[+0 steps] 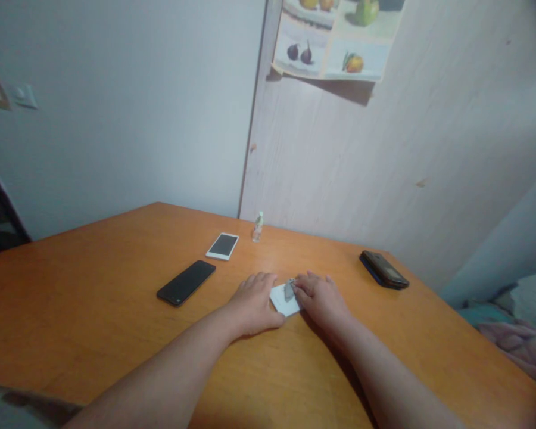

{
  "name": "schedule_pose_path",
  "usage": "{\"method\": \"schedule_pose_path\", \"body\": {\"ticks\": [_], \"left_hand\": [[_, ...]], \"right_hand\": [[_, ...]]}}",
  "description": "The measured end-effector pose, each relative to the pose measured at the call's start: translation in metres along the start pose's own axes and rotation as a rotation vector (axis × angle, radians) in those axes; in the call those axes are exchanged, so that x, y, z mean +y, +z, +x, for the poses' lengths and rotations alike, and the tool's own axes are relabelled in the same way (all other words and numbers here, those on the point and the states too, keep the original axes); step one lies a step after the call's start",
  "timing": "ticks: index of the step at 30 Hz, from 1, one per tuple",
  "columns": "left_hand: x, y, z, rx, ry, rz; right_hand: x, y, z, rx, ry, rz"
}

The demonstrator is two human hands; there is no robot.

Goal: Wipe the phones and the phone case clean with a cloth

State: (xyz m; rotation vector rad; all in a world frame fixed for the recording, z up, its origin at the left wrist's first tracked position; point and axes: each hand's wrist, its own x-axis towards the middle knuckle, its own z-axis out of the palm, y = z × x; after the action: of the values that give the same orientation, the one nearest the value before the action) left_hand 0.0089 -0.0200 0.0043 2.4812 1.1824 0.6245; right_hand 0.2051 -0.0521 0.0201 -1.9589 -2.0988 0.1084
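Note:
A small flat white rectangular object (280, 302) lies on the wooden table between my hands; its exact kind is unclear. My left hand (254, 305) holds it by the left side, with the thumb at the near edge and the fingers at the far edge. Over its upper right part is a small grey piece (289, 290), possibly cloth or a wipe. The fingers of my right hand (319, 298) are closed on that grey piece and press down on the white object, hiding its right end.
Left of my hands lie a black phone (186, 283) and a white phone (223, 246). A small clear bottle (258, 227) stands near the wall. Several dark phones or cases (384, 270) are stacked by the right edge of the table (93, 286).

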Motion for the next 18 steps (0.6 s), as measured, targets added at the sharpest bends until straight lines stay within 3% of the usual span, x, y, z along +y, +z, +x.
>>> {"method": "schedule_pose_path", "body": {"ticks": [4,9,15,18], "left_hand": [[-0.002,0.001,0.001,0.002,0.004,0.006],[-0.003,0.001,0.002,0.004,0.018,0.003],[-0.002,0.0,0.002,0.002,0.04,-0.008],[-0.004,0.002,0.004,0.011,0.049,-0.018]], "right_hand": [[0.022,-0.003,0.004,0.136,0.163,0.012],[0.027,-0.002,0.006,0.202,0.198,0.037],[-0.008,0.0,-0.011,0.008,-0.205,0.022],[-0.019,-0.004,-0.016,-0.045,-0.27,-0.029]]}}
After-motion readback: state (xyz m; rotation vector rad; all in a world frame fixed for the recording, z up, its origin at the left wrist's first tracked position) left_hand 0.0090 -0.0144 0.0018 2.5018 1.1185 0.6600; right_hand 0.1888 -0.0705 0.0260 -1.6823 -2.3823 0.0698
